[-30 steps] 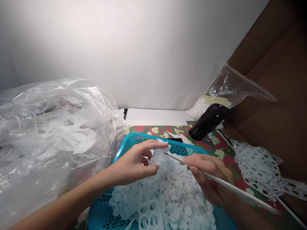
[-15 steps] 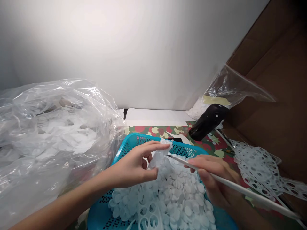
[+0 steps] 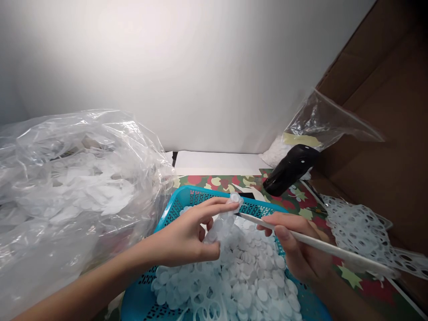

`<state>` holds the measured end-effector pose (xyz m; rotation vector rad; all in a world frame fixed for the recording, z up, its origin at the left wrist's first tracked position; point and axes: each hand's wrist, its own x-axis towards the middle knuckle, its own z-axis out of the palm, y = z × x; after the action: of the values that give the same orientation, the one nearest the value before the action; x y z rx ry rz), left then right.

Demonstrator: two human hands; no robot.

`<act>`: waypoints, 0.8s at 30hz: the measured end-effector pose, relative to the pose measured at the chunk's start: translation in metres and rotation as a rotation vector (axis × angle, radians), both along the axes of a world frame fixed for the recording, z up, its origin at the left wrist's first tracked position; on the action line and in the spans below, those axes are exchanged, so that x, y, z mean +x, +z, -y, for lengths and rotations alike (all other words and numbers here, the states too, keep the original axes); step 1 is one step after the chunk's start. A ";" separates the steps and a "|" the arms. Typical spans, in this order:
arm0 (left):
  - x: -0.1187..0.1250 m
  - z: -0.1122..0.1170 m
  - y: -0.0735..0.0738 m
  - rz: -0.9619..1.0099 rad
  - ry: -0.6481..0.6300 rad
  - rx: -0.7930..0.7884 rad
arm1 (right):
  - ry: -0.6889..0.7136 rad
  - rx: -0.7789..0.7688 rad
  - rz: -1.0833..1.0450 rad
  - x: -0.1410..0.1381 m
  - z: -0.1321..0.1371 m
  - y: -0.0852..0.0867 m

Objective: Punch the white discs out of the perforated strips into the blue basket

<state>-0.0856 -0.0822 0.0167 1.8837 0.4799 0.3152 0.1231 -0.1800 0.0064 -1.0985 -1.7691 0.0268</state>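
Observation:
A translucent white sheet with round cut-outs (image 3: 222,227) hangs from my left hand (image 3: 190,236), pinched by the fingers above the basket. My right hand (image 3: 297,238) grips a slim white stick-shaped tool (image 3: 337,250) like a pen. Its dark tip meets the sheet just below my left fingertips. Under both hands, a blue plastic basket (image 3: 163,214) holds a heap of small white discs (image 3: 261,267). A punched strip with round holes (image 3: 210,303) lies on the heap at the front.
On the left bulges a clear plastic bag (image 3: 90,187) of white pieces. A black, stapler-like object (image 3: 290,171) is at the back right, by another clear bag (image 3: 314,120). Punched white sheets (image 3: 361,232) are piled beside a cardboard wall (image 3: 381,133). A patterned cloth (image 3: 354,281) covers the table.
The tool's rear end has swung upward and left, and its tip has shifted slightly up and right. The sheet has turned a little in my left hand.

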 end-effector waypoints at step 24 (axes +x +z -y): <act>0.000 0.002 0.003 -0.023 0.050 -0.017 | -0.015 0.090 -0.007 -0.005 0.001 0.003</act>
<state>-0.0858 -0.0839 0.0192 1.8623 0.5444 0.3217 0.1181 -0.1815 0.0098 -1.0454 -1.7392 -0.0574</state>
